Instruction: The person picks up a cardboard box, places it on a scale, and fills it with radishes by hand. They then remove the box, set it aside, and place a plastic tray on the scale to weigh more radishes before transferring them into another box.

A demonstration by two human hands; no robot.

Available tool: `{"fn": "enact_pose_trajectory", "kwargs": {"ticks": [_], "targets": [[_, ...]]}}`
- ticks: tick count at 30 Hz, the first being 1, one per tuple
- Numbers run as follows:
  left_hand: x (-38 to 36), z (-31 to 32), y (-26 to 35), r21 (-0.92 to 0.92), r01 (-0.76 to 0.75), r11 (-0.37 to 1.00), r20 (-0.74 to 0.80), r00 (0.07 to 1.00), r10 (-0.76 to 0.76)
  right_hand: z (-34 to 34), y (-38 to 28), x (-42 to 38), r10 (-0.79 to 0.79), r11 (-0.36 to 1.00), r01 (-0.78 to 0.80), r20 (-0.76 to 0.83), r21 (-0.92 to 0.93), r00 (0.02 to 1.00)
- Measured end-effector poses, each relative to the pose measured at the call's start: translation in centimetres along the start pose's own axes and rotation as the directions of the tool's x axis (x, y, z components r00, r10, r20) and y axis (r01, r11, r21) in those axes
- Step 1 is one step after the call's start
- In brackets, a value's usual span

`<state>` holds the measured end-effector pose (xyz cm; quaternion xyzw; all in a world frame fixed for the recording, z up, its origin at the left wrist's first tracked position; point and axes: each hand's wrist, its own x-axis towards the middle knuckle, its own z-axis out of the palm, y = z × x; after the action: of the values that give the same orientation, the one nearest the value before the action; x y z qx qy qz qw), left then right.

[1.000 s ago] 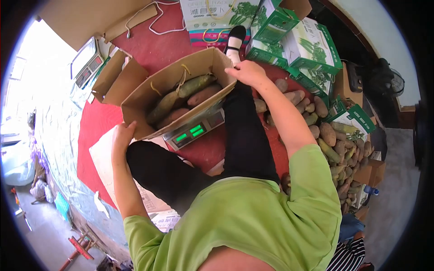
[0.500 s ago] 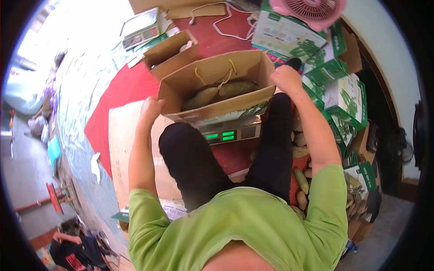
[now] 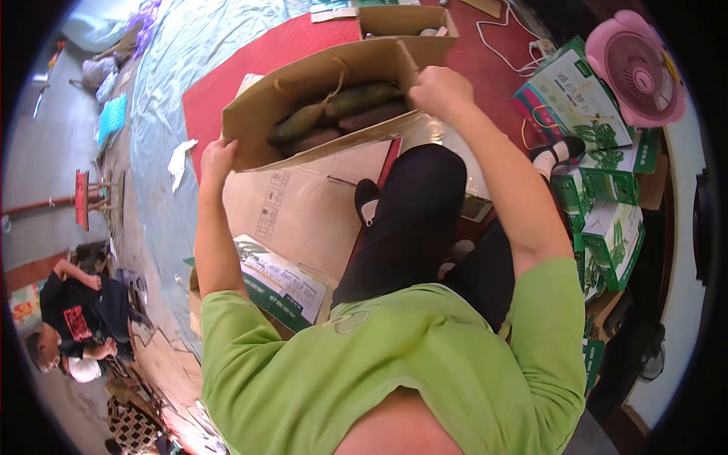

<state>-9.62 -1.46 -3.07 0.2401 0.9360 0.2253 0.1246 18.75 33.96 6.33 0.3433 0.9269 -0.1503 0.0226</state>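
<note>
An open cardboard box with yellow cord handles hangs tilted between my hands, above and left of my knees. My left hand grips its near left corner, and my right hand is closed on its right edge. Inside lie several long green and reddish-brown root vegetables that look like radishes. A scale stands on the red mat to the right of the box, partly hidden by my knee and right forearm. Beneath the box lies a flat cardboard sheet.
Another open box stands at the far side of the red mat. Printed green and white boxes and a pink fan are at the right. A printed box lies by my left elbow. A person sits at far left.
The box has come off the scale and moved left over the cardboard sheet, held in both hands. My view has turned left, and the person at the left shows more fully.
</note>
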Motion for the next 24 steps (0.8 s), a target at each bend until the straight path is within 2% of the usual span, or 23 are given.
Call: {"fn": "enact_pose_trajectory", "kwargs": {"ticks": [4, 6, 8, 10, 11, 13, 14, 15, 16, 17, 20, 22, 24], "targets": [[-4.0, -3.8, -7.9, 0.268, 0.030, 0.963, -0.055, 0.998, -0.016, 2.9, -8.2, -0.9, -0.079, 0.996, 0.083, 0.163, -0.014, 0.983], [-6.3, -5.3, -11.4, 0.248, 0.128, 0.960, -0.035, 0.992, -0.123, 5.1, -11.4, -2.2, -0.124, 0.992, 0.123, 0.199, 0.016, 0.972], [-7.5, -5.7, -17.5, 0.361, 0.181, 0.915, -0.018, 0.982, -0.187, 8.5, -14.0, -3.7, -0.133, 0.990, 0.141, 0.277, -0.010, 0.952], [-9.2, -5.9, -20.9, 0.451, 0.250, 0.857, -0.023, 0.963, -0.269, 9.5, -16.0, -6.0, -0.147, 0.987, 0.161, 0.512, 0.017, 0.846], [-9.8, -5.4, -23.3, 0.455, 0.240, 0.858, -0.066, 0.969, -0.236, 11.1, -16.2, -7.5, -0.184, 0.978, 0.208, 0.549, 0.019, 0.815], [-11.5, -5.6, -20.5, 0.504, 0.188, 0.843, -0.068, 0.982, -0.178, 12.7, -16.5, -9.9, -0.240, 0.966, 0.245, 0.628, 0.081, 0.740], [-11.0, -5.5, -22.0, 0.602, 0.176, 0.779, -0.046, 0.982, -0.186, 13.0, -16.6, -10.7, -0.268, 0.959, 0.259, 0.651, 0.112, 0.710], [-10.1, -5.2, -24.7, 0.587, 0.069, 0.806, -0.045, 0.998, -0.053, 13.4, -16.6, -11.5, -0.295, 0.952, 0.271, 0.673, 0.143, 0.678], [-9.8, -6.0, -21.8, 0.558, 0.133, 0.819, 0.039, 0.982, -0.186, 14.2, -16.8, -11.4, -0.349, 0.921, 0.367, 0.693, 0.130, 0.631], [-8.9, -5.7, -24.3, 0.525, 0.049, 0.850, 0.027, 0.997, -0.074, 15.4, -17.2, -11.2, -0.358, 0.930, 0.325, 0.632, 0.173, 0.687], [-9.6, -5.7, -19.3, 0.546, 0.171, 0.820, -0.021, 0.981, -0.191, 12.8, -15.2, -10.2, -0.351, 0.935, 0.279, 0.483, 0.218, 0.802], [-9.4, -4.8, -19.6, 0.564, 0.138, 0.814, -0.073, 0.990, -0.118, 10.3, -13.7, -9.5, -0.349, 0.934, 0.276, 0.408, 0.227, 0.844], [-9.6, -4.9, -18.1, 0.575, 0.130, 0.808, -0.066, 0.991, -0.113, 8.5, -11.3, -8.9, -0.303, 0.935, 0.223, 0.293, 0.277, 0.907]]}}
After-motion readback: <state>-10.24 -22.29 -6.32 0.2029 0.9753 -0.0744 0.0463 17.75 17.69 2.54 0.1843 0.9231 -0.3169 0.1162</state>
